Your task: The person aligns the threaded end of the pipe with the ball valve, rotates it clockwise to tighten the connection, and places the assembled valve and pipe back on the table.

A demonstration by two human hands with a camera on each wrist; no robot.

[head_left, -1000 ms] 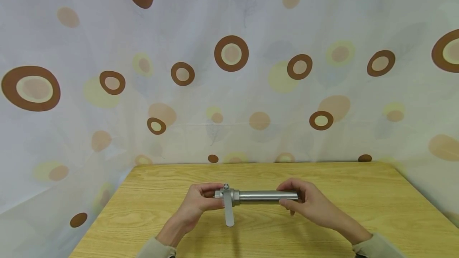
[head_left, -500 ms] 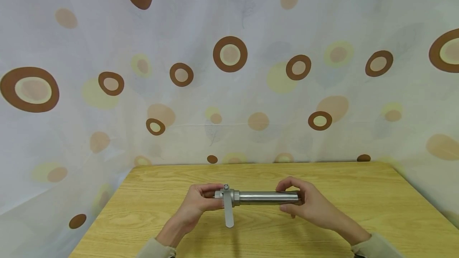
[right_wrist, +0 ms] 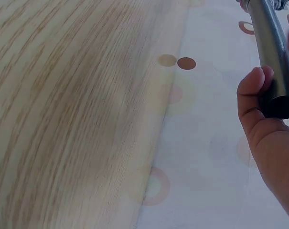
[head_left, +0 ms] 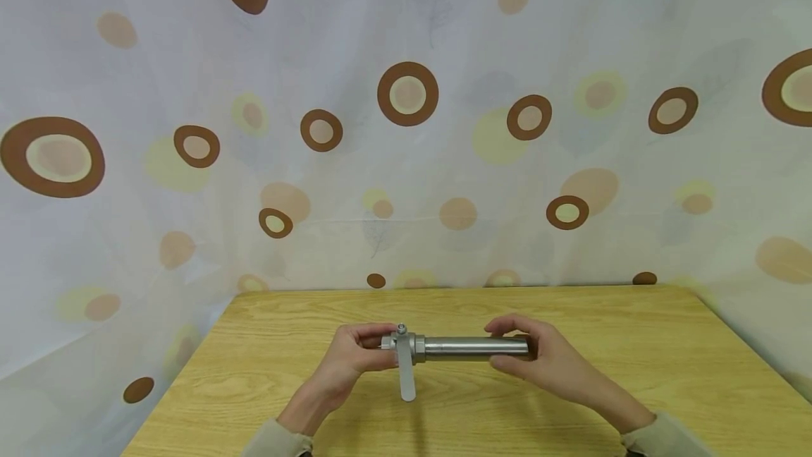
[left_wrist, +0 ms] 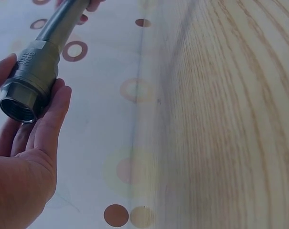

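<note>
A steel ball valve (head_left: pixel 418 349) with a flat lever handle (head_left: pixel 406 376) is held over the table by my left hand (head_left: pixel 342 364), thumb in front and fingers behind. In the left wrist view, the open threaded mouth of the valve body (left_wrist: pixel 32 71) faces the camera. A smooth metal pipe (head_left: pixel 466 348) extends level from the valve's other end. My right hand (head_left: pixel 555 364) has its fingers and thumb curled round the pipe's free end. The right wrist view shows the hollow end of the pipe (right_wrist: pixel 273 52) between the fingers; some fingers are hidden behind it.
Below the hands lies a wood-grain table (head_left: pixel 266 344). A pale curtain (head_left: pixel 444 161) with brown and yellow circles hangs behind it and down both sides. Shadows of the hands and valve fall on the tabletop.
The right thumb and fingers have loosened from the pipe, then shifted slightly left along its end. The left hand keeps its grip on the valve, and the valve and pipe have barely moved.
</note>
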